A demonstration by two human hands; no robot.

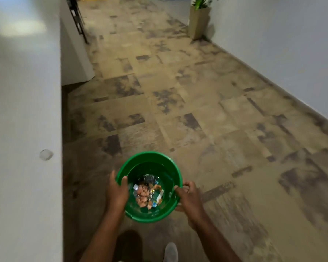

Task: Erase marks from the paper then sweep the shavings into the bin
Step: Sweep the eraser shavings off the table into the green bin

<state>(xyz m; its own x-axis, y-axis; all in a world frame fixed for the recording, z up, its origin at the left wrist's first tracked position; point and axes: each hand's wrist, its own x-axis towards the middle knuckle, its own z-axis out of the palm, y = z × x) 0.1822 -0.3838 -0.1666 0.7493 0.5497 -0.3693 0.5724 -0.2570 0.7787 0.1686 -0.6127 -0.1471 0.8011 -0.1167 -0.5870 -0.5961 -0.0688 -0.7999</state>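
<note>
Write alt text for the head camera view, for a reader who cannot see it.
Two bare hands hold a round green plastic bin by its rim above a mottled tan tiled floor, the left hand and right hand on opposite sides. Scraps of litter lie inside; a white table runs along the left.

I see a patchy tan and grey tiled floor (187, 103) running ahead between a white counter (25, 110) on the left and a white wall (282, 44) on the right. A potted plant (199, 17) stands against that wall's far end.
</note>
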